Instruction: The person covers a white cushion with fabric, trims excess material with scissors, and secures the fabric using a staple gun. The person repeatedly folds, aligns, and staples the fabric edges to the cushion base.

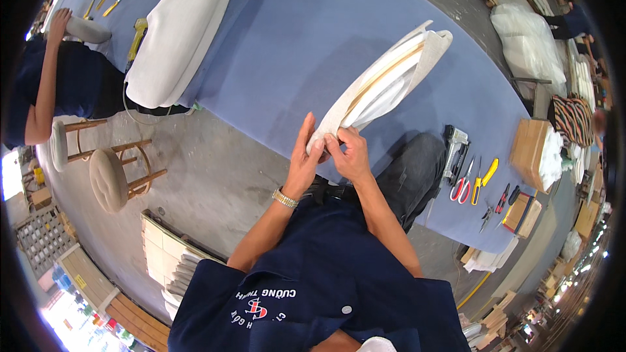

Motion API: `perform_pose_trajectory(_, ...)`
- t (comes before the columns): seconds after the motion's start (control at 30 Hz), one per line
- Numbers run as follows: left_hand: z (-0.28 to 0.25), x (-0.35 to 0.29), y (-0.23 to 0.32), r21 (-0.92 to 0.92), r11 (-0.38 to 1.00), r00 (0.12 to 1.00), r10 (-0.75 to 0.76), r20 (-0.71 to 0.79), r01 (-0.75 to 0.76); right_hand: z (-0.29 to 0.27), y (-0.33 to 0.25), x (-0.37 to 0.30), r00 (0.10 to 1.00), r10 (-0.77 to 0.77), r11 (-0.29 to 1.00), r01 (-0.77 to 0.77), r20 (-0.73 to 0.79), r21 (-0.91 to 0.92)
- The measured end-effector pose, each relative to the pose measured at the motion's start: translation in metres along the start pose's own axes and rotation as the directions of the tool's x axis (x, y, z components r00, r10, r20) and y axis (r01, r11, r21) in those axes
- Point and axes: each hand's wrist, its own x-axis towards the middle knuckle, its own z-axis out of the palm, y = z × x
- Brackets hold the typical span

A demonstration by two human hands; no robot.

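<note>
Over the blue-covered table point(280, 52) I hold a seat pad point(391, 72) tilted on its edge. Pale grey fabric wraps its outside, and a thin wooden board edge and white lining or padding show along its open side. My left hand point(302, 164) is closed on the near end, its thumb pressed on the fabric and its index finger extended along the outer side. At the same end my right hand point(351, 155) pinches the fabric edge close to the left thumb. The fingertips beneath the fabric are partly hidden. My dark-trousered leg point(414, 173) is raised by the table.
To the right lie a staple gun point(455, 150), red-handled scissors point(462, 186), a yellow-handled screwdriver point(477, 189), a yellow knife point(490, 171) and pliers point(502, 199). A cardboard box point(529, 151) stands beyond. At left are stacked pale pads point(186, 36), a co-worker point(72, 85) and stools point(108, 179).
</note>
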Motion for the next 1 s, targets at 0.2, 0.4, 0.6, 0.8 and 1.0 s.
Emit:
perform_pose_trajectory(0.2, 0.007, 0.001, 0.003, 0.032, 0.997, 0.998, -0.067, -0.014, 0.067, -0.007, 0.011, -0.009, 0.998, 0.015, 0.998, -0.019, 0.068, 0.06)
perform_pose_trajectory(0.4, 0.006, -0.004, -0.015, 0.216, 0.976, 1.0, 0.007, -0.004, -0.006, -0.024, 0.018, -0.015, 0.967, 0.107, 0.96, -0.162, 0.232, 0.229)
perform_pose_trajectory(0.6, 0.015, -0.01, -0.013, 0.37, 0.908, 0.98, 0.198, 0.03, -0.195, -0.042, 0.013, -0.013, 0.961, 0.03, 0.978, -0.086, 0.275, 0.19)
perform_pose_trajectory(0.8, 0.017, -0.009, -0.006, 0.453, 0.876, 0.985, 0.172, 0.019, -0.162, -0.066, 0.0, -0.014, 0.967, -0.001, 1.0, 0.001, 0.256, 0.003)
perform_pose_trajectory(1.0, 0.016, -0.013, -0.004, 0.5, 0.85, 0.982, 0.191, 0.005, -0.168, -0.2, 0.095, -0.052, 0.792, 0.275, 0.914, -0.391, -0.545, -0.108)
